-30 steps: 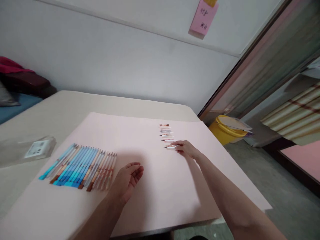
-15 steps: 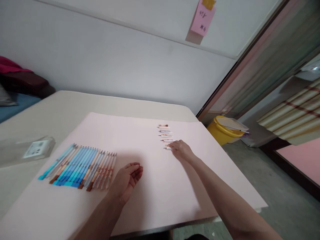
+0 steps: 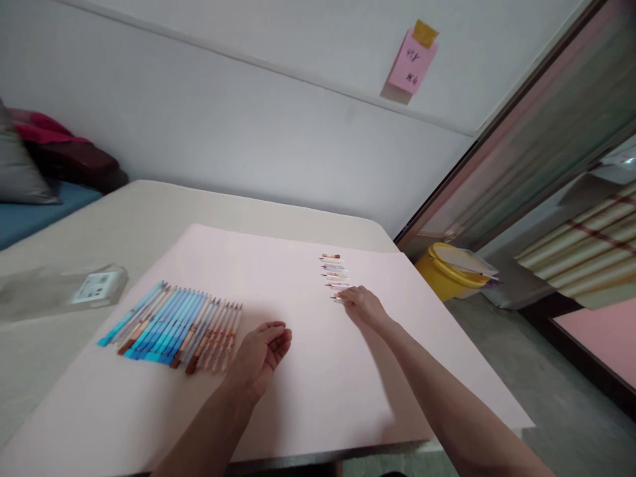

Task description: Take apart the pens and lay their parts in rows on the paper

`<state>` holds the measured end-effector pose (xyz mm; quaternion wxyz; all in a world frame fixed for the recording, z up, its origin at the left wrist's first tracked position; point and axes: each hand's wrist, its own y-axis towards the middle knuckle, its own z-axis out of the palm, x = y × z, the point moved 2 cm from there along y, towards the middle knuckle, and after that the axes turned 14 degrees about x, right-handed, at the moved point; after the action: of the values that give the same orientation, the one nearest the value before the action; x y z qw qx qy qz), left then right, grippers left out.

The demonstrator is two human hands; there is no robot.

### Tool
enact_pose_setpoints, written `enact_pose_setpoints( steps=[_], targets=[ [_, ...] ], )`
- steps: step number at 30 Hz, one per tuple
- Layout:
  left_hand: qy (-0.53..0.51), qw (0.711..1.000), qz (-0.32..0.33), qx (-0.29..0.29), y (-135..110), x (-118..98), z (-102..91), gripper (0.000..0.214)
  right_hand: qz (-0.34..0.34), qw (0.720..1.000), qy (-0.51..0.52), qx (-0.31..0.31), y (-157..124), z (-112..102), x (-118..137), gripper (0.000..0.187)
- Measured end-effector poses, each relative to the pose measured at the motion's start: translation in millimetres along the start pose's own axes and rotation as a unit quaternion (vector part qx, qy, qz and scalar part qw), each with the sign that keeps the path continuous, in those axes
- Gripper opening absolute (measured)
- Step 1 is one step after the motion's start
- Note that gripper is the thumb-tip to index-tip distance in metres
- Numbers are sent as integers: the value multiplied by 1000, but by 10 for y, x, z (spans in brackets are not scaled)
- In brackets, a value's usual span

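Note:
My right hand (image 3: 365,306) is over the nearest pen (image 3: 336,299) of a short column on the right, its fingers closed on the pen's right end. Only the pointed left part of that pen shows. Just beyond it lie several more slim pens (image 3: 336,276), roughly parallel, tips to the left. My left hand (image 3: 265,354) hovers above the pink sheet with fingers curled and thumb against them; I see nothing in it. To its left a row of pens (image 3: 173,324) in blue, brown and clear tones lies side by side, tips away from me.
A pink sheet (image 3: 298,411) covers much of the pale table (image 3: 163,199). On the left lies a clear plastic bag (image 3: 54,291) with a white label. A pink note (image 3: 413,63) hangs on the wall behind. A yellow bucket (image 3: 440,275) stands beyond the right edge.
The view has shifted slightly, so everything sits a little lower and to the right. My right hand stays at the nearest pen; my left hand keeps its curled shape.

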<state>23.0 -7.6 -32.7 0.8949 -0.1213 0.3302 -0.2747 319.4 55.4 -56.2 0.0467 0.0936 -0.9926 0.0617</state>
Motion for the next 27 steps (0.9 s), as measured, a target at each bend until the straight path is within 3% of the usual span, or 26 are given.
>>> enact_pose_setpoints(
  steps=[7, 12, 16, 27],
  targets=[
    [-6, 1000, 2, 4, -44, -32, 6, 8, 15, 998, 38, -49, -93, 17, -7, 43],
    [-17, 1000, 4, -1, -73, -86, 40, 10, 140, 970, 165, -111, -263, 153, -220, 48],
    [-16, 1000, 3, -3, -80, -98, 48, 10, 198, 952, 205, -113, -395, 314, -287, 61],
    [-14, 1000, 3, -1, -73, -88, 53, 10, 207, 935, 268, -106, -295, 413, -110, 58]
  ],
)
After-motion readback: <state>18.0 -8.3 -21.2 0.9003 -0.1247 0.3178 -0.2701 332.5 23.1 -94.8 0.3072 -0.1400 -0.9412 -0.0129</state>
